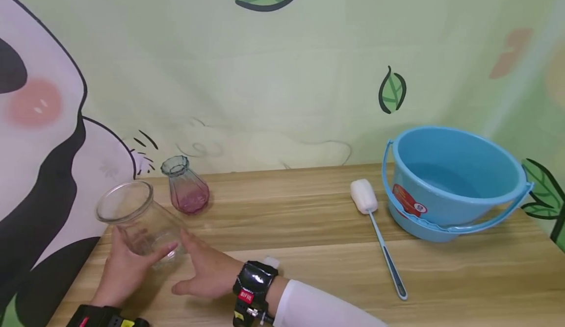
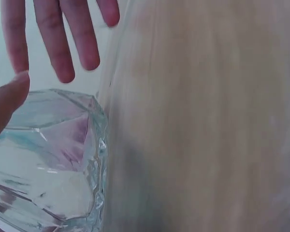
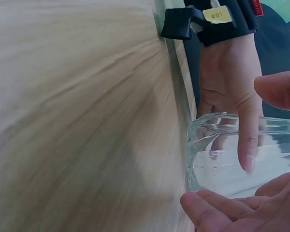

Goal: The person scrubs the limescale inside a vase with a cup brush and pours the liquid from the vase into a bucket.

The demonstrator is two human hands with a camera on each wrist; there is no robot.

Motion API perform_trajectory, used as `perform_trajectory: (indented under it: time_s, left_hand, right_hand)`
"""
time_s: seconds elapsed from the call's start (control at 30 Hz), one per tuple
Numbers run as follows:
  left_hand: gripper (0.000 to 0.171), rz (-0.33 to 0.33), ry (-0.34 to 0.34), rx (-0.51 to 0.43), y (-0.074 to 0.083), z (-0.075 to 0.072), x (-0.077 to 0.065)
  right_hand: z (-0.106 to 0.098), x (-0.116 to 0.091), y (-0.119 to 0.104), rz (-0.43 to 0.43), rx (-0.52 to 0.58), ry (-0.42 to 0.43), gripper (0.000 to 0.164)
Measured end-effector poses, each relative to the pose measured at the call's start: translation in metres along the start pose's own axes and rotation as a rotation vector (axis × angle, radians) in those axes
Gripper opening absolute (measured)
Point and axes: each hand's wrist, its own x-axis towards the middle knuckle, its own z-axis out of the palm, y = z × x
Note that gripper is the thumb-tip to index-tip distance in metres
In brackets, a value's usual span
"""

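A clear, wide-mouthed glass jar (image 1: 145,226) with a faceted base is at the left of the table in the head view. My left hand (image 1: 125,268) grips its lower side, the thumb (image 3: 248,145) lying across the near face of the glass. To the right of the jar, my right hand (image 1: 209,270) has its fingers spread, the index fingertip right at the jar's side. From the left wrist view, the right hand's fingers (image 2: 63,43) look straight beyond the base. Behind the jar stands a smaller fluted glass vase (image 1: 187,189), bluish at the neck and pink below.
A sponge bottle brush (image 1: 364,197) with a white head and blue-grey handle lies right of centre. At the right stands a light blue bucket (image 1: 441,214), its handle lowered toward the front. A printed cloth backdrop (image 1: 282,87) hangs behind the wooden table (image 1: 282,214).
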Motion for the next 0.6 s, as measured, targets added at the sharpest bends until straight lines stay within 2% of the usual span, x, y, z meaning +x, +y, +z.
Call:
perform_trajectory:
  time_s: [0.1,0.23,0.33,0.5,0.6]
  left_hand:
    - [0.115,-0.016,0.028,-0.005,0.0,-0.003,0.002]
    - [0.116,0.025,0.049,-0.007,-0.001,-0.004,0.002]
    - [0.113,0.044,0.058,0.042,0.001,-0.006,-0.004]
    - [0.114,-0.013,0.027,0.118,0.007,-0.011,-0.02]
    - [0.117,-0.109,0.033,0.169,0.012,-0.011,-0.029]
  right_hand:
    - [0.0,-0.001,-0.001,-0.003,-0.001,0.005,0.102]
    - [-0.001,-0.003,-0.002,-0.006,0.006,0.007,0.102]
    - [-0.003,-0.007,0.0,-0.002,0.009,0.006,0.1]
    - [-0.009,-0.015,0.009,0.027,0.048,0.018,0.097]
    - [-0.015,-0.021,0.016,0.043,0.075,0.038,0.096]
